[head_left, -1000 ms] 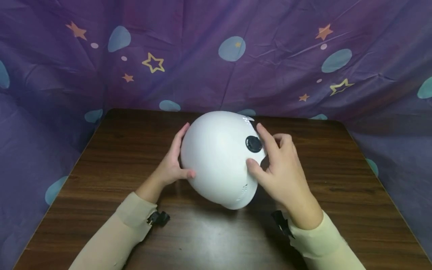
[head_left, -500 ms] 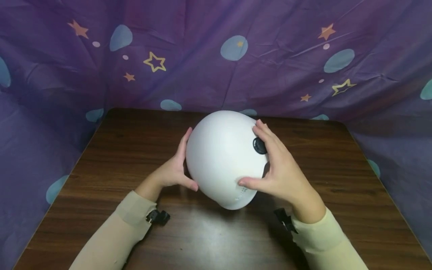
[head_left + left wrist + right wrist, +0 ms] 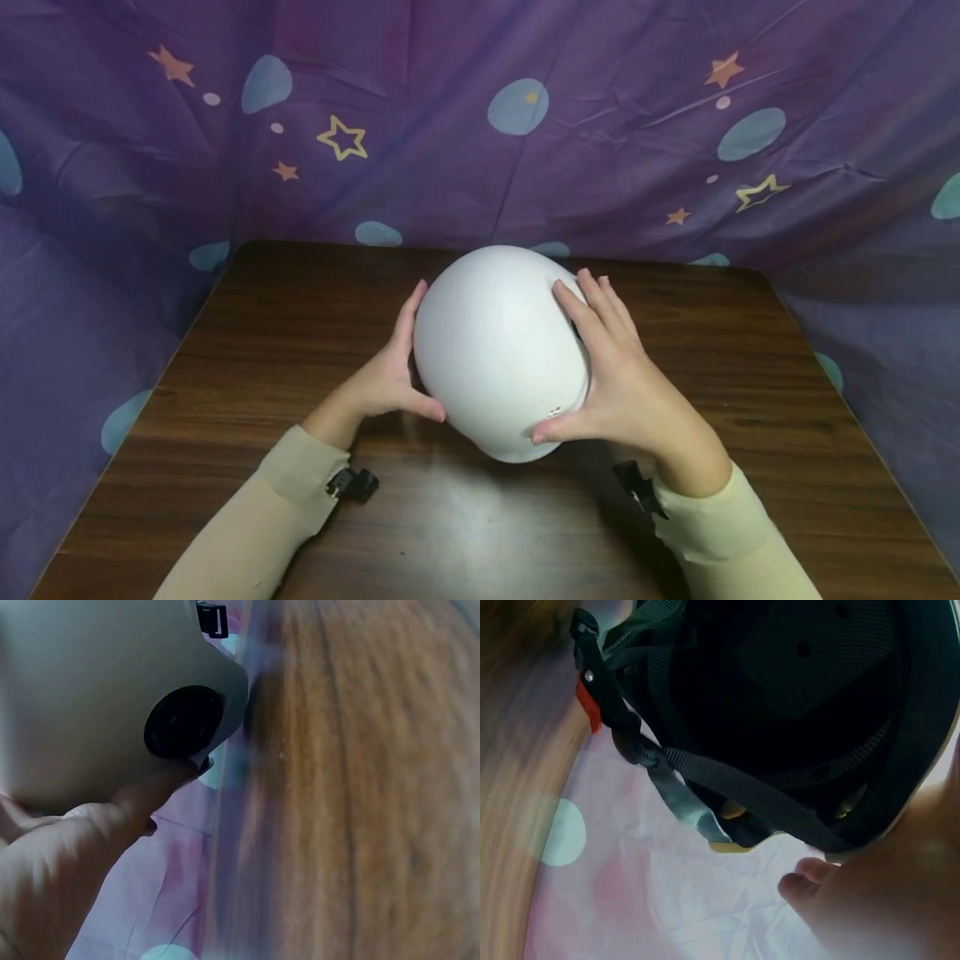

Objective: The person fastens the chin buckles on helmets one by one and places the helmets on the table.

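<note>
A white helmet (image 3: 495, 350) is held between both hands over the table, its smooth dome toward the head camera. My left hand (image 3: 390, 371) grips its left side, with the thumb along the near lower edge. In the left wrist view, the fingers reach a black round disc (image 3: 184, 721) on the shell. My right hand (image 3: 622, 375) holds the other side, fingers spread over the shell and thumb low beside small vent holes (image 3: 554, 412). Black lining (image 3: 795, 697), a dark chin strap (image 3: 735, 776) and a buckle with a red tab (image 3: 589, 703) show in the right wrist view.
The dark wood-grain table (image 3: 247, 358) extends on both sides of the helmet. Behind it and along the sides hangs a purple cloth (image 3: 420, 125) printed with stars and blue ovals. Black devices sit at both sleeve cuffs.
My right hand has spread from beside the disc onto the shell, its thumb moving down. The helmet has turned and shifted slightly right, and its right disc is now hidden from the head view.
</note>
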`<state>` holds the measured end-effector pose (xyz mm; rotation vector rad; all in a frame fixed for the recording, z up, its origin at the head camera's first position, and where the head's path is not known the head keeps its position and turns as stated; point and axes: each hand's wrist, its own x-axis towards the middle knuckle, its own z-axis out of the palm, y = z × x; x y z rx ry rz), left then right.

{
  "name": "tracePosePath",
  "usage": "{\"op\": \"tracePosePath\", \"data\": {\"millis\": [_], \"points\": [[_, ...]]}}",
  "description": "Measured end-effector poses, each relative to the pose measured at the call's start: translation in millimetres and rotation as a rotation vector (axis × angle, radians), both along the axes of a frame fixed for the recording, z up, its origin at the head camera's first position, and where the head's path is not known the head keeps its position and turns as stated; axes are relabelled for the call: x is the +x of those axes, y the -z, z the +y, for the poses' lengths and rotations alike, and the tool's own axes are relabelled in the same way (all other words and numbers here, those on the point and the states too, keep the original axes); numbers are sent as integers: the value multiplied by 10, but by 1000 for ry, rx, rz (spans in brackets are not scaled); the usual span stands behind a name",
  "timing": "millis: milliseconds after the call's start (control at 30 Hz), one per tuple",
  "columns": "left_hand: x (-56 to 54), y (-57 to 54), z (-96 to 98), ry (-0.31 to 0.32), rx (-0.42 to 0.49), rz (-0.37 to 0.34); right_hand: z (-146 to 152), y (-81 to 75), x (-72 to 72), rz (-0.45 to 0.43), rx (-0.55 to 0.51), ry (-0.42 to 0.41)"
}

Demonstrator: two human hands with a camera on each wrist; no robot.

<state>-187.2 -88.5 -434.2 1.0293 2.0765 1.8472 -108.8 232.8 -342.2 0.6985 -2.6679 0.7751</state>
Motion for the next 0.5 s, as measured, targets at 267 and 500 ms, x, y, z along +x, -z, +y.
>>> {"op": "tracePosePath", "data": {"millis": [267, 500], "points": [[12, -38, 20, -17, -5, 8, -11, 53, -25, 36, 15, -30], [36, -61, 32, -67, -71, 68, -29, 60, -31, -57, 107, -13]]}}
